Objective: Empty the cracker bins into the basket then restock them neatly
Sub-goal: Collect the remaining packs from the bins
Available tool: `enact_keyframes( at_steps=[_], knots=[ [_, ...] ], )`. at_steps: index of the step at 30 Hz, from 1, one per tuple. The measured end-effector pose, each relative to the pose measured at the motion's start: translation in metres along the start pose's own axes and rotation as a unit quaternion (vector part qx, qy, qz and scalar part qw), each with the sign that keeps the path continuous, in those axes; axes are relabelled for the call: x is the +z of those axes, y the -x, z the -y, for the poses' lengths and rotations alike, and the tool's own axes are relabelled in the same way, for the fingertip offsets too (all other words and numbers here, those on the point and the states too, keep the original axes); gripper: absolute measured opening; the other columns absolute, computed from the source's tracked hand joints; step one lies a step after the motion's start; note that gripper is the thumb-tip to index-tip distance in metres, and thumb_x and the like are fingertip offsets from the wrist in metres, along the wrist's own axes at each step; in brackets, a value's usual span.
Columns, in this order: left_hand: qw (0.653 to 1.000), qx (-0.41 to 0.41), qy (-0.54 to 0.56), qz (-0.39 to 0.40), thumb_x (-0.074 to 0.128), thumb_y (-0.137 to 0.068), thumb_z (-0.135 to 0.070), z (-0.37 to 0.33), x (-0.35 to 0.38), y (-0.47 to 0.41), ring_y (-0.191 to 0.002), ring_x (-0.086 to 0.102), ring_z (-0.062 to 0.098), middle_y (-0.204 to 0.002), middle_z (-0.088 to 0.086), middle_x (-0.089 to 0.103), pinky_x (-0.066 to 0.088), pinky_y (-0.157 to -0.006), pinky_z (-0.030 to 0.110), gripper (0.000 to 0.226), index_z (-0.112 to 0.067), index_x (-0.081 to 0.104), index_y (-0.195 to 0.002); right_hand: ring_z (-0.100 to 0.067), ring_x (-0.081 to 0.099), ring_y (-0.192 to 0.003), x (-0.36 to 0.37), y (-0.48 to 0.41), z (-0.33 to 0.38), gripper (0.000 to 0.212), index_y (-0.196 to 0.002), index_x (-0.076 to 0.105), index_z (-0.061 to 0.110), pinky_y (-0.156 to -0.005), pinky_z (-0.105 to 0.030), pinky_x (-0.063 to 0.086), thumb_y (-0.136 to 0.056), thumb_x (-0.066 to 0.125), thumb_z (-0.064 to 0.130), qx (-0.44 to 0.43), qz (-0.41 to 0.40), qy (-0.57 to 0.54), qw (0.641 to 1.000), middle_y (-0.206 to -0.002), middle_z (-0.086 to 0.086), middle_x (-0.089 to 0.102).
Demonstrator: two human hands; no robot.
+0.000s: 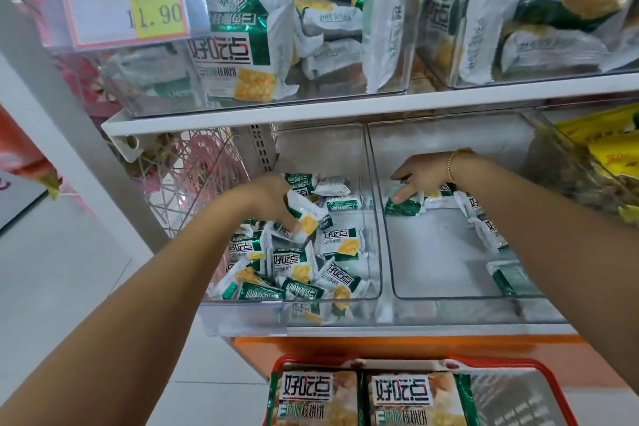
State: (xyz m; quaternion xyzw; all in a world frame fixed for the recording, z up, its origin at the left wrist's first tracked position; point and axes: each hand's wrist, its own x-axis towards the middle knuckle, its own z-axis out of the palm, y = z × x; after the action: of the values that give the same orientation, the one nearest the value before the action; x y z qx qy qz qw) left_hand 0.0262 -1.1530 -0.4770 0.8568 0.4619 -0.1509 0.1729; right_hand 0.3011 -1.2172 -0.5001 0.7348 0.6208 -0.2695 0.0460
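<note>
Clear rigid plastic left bin (375,252) held a loose heap of crinkly white-green cracker packets (294,263), with the left hand (273,201) curled round one pillow-shaped packet (307,214) mid-bin. Right bin (449,252) had a few along its far and right walls; right hand (420,176) was spread, forefinger touching a green packet (403,207) at the far-left corner. Red-rimmed basket (518,365) sat below the shelf's front edge.

This is a shop, at a self-service snack display. A printed price tag (124,2) reading 11.90 is clipped to the front of clear plastic bins (432,252) that stand in rows on white metal shelves (311,111), holding many identical wrapped packets (290,261). A red shopping basket (539,365) with larger packs (313,394) sits below.
</note>
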Motion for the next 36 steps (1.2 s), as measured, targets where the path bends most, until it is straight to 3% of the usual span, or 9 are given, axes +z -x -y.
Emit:
enact_keyframes(
  at_steps=[5,8,12,14,19,25,29,33,36],
  knots=[
    [0.992,0.085,0.072,0.064,0.078,-0.072,-0.044,-0.021,-0.01,0.008,-0.076,0.062,0.022,-0.075,0.002,0.067,0.048,-0.085,0.038,0.052,-0.003,0.065,-0.102,-0.025,0.047,-0.074,0.003,-0.004,-0.002,0.058,-0.09,0.06,0.001,-0.063,-0.028,0.038,-0.07,0.077,0.052,0.041,0.056,0.006,0.998,-0.085,-0.014,0.055],
    [0.989,0.075,0.07,0.102,0.08,-0.073,-0.036,-0.032,0.007,0.0,-0.062,0.055,0.014,-0.064,-0.003,0.059,0.046,-0.07,0.031,0.035,-0.009,0.059,-0.077,-0.022,0.041,-0.068,0.006,0.002,0.0,0.062,-0.078,0.057,0.009,-0.061,-0.027,0.034,-0.056,0.08,0.062,0.065,0.048,0.019,0.997,-0.075,-0.009,0.05],
    [0.983,0.048,0.112,0.135,0.079,-0.075,-0.036,-0.038,0.027,-0.005,-0.054,0.052,0.015,-0.052,-0.001,0.056,0.037,-0.058,0.027,0.039,-0.01,0.051,-0.067,-0.021,0.056,-0.075,0.016,0.008,0.0,0.085,-0.094,0.066,0.004,-0.082,-0.034,0.054,-0.039,0.082,0.068,0.069,0.067,0.008,0.995,-0.089,-0.008,0.069],
    [0.984,0.035,0.114,0.136,0.079,-0.073,-0.04,-0.038,0.031,-0.006,-0.061,0.049,0.018,-0.064,0.004,0.056,0.034,-0.059,0.028,0.043,-0.008,0.051,-0.077,-0.024,0.065,-0.086,0.021,0.013,0.004,0.071,-0.096,0.067,0.009,-0.09,-0.04,0.054,-0.048,0.085,0.058,0.069,0.065,-0.007,0.995,-0.097,-0.006,0.071],
    [0.983,0.027,0.132,0.122,0.083,-0.068,-0.041,-0.042,0.034,0.001,-0.087,0.053,0.024,-0.108,0.011,0.058,0.047,-0.081,0.035,0.071,-0.004,0.044,-0.114,-0.02,0.061,-0.081,0.031,0.035,0.013,0.045,-0.085,0.057,0.018,-0.072,-0.029,0.051,-0.063,0.085,0.046,0.057,0.017,-0.016,0.998,-0.094,-0.001,0.065],
    [0.981,0.023,0.171,0.088,0.078,-0.073,-0.041,-0.038,0.038,0.02,-0.11,0.05,0.024,-0.133,0.011,0.049,0.039,-0.089,0.029,0.077,-0.003,0.044,-0.131,-0.021,0.057,-0.094,0.036,0.084,0.009,0.066,-0.105,0.05,0.013,-0.081,-0.034,0.05,-0.058,0.089,0.039,0.046,-0.143,-0.135,0.979,-0.101,-0.001,0.058],
    [0.974,0.02,0.222,0.044,0.079,-0.076,-0.025,-0.041,0.038,0.037,-0.062,0.058,-0.005,-0.097,-0.001,0.056,0.046,-0.057,0.008,0.056,-0.016,0.045,-0.12,-0.016,0.051,-0.092,0.042,0.142,0.014,0.068,-0.107,0.048,0.015,-0.068,-0.028,0.04,-0.058,0.09,0.037,0.05,-0.262,-0.24,0.933,-0.1,0.004,0.055],
    [0.969,0.043,0.239,-0.045,0.083,-0.069,-0.032,-0.042,0.035,0.068,-0.109,0.056,0.019,-0.133,0.004,0.051,0.043,-0.086,0.024,0.089,-0.014,0.036,-0.143,-0.012,0.053,-0.086,0.057,0.21,0.027,0.067,-0.105,0.047,0.017,-0.061,-0.023,0.041,-0.057,0.09,0.037,0.033,-0.318,-0.282,0.904,-0.095,0.007,0.056],
    [0.95,0.1,0.262,-0.135,0.086,-0.063,-0.034,-0.044,0.027,0.11,-0.091,0.059,0.014,-0.119,-0.001,0.061,0.044,-0.069,0.018,0.076,-0.017,0.051,-0.129,-0.016,0.056,-0.082,0.085,0.257,0.036,0.073,-0.111,0.043,0.021,-0.063,-0.03,0.044,-0.057,0.088,0.041,0.038,-0.308,-0.276,0.91,-0.093,-0.001,0.059]
  ],
)
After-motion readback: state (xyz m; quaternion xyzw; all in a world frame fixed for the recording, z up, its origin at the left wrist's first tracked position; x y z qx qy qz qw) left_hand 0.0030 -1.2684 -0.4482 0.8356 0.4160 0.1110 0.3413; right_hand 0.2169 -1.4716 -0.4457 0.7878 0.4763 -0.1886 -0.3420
